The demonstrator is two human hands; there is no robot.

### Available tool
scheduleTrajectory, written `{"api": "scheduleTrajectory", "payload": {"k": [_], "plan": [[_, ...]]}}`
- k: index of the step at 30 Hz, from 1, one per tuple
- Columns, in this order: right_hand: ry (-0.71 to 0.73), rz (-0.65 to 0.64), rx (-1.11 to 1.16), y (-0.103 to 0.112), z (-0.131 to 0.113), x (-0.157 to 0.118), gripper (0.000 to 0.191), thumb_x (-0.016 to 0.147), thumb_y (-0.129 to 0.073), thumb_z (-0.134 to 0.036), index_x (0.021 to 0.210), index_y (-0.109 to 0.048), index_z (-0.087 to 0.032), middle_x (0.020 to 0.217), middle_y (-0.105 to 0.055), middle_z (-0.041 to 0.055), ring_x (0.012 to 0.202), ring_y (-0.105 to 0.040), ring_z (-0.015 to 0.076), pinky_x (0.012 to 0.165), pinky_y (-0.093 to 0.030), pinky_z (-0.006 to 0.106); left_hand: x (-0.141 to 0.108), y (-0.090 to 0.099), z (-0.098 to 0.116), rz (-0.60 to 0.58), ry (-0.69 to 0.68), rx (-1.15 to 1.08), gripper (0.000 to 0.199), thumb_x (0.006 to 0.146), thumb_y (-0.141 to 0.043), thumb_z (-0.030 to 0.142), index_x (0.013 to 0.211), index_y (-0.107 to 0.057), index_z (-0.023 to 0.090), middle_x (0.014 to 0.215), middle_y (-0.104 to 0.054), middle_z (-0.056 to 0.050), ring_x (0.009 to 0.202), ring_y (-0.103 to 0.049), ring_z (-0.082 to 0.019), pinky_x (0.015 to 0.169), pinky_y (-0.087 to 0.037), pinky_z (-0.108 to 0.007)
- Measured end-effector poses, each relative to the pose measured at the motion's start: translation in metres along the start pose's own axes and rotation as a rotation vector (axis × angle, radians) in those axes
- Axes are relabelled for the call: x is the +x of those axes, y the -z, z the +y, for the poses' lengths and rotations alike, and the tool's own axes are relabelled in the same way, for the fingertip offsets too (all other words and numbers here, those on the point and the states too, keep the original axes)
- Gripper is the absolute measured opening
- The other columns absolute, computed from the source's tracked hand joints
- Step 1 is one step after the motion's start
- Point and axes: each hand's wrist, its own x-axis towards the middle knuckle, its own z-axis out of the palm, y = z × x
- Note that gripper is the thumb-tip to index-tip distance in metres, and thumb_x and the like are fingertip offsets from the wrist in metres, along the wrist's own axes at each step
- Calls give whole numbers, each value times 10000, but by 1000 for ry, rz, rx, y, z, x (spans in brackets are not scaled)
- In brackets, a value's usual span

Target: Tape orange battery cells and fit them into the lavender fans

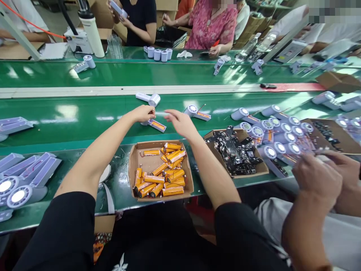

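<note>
My left hand (144,113) is over the green conveyor belt with its fingers pinched together; what they hold, if anything, is hidden. Just beneath it lies a lavender handheld fan housing (158,125) with an orange battery in its open handle; the hand covers part of its head. To the right of this housing my right hand (182,122) hovers with fingers stretched out, holding nothing. Between my forearms a cardboard tray (132,169) contains several orange batteries (153,178). Another fan (153,99) lies behind my left hand, and an open fan housing (191,110) is beyond my right hand.
A box of black circuit boards (237,152) stands to the right, beside many fan housings (279,137) and a co-worker's hands (318,175). More housings (36,173) lie at left. A white rail (107,91) divides the belt; other people work across it.
</note>
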Motion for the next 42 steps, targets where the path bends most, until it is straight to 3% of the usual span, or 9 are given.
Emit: {"api": "scheduleTrajectory", "payload": {"k": [3,8,13,17,21,25,29,33,42], "plan": [[-52,285,282,15,8,-103,338,1071,-640,-455,1270,-792,-229,1053,-884,88,890,-847,218,845,-708,405,7,8,-3,74,-11,-108,395,962,-610,354,1317,-689,199,1284,-800,-90,1143,-737,-214,1032,-554,-317],[-105,554,114,-5,13,-254,180,1034,-655,-304,1054,-833,-294,753,-839,21,586,-804,251,583,-714,378,56,17,0,312,179,55,789,914,-693,558,1590,-529,187,1627,-564,-205,1489,-499,-398,1248,-409,-521],[117,523,-222,-23,13,-272,284,970,-623,-136,1007,-859,-291,766,-848,38,560,-802,275,496,-675,368,96,17,22,129,318,185,878,826,-782,584,1598,-531,248,1607,-591,-234,1521,-446,-518,1232,-350,-693],[103,536,-291,-26,14,-264,294,986,-600,-140,990,-865,-267,776,-852,66,581,-811,280,521,-689,372,82,31,13,89,386,191,1014,698,-849,363,1624,-476,184,1511,-658,-265,1375,-615,-468,1149,-488,-586],[45,569,-276,-27,18,-269,264,1004,-608,-180,987,-858,-262,838,-869,83,679,-847,293,620,-725,384,19,65,-35,139,443,157,1096,638,-795,328,1649,-438,103,1474,-670,-238,1317,-664,-394,1119,-548,-460],[31,574,-236,-31,21,-271,238,997,-628,-201,984,-859,-256,833,-868,84,673,-843,285,623,-712,374,-87,82,-62,284,220,189,902,707,-688,429,1563,-583,162,1534,-605,-158,1399,-607,-346,1242,-488,-473],[-72,601,-170,-33,23,-269,228,1009,-638,-280,963,-860,-256,847,-872,84,673,-838,273,643,-702,369,-180,59,-49,79,-52,245,636,766,-574,246,1375,-739,327,1509,-674,-51,1436,-614,-292,1273,-485,-473],[-164,572,-136,-31,23,-269,260,1007,-635,-362,962,-861,-242,843,-869,88,643,-819,262,628,-677,361,-221,25,-23,-156,-258,303,662,715,-572,66,1288,-771,329,1509,-727,1,1570,-513,-271,1305,-464,-511],[-292,535,121,-20,20,-275,233,962,-693,-411,969,-841,-232,703,-815,52,580,-787,255,610,-679,386,-342,-28,-8,87,-44,182,476,921,-662,380,1384,-767,366,1474,-748,-64,1398,-671,-351,1214,-571,-558]]}}
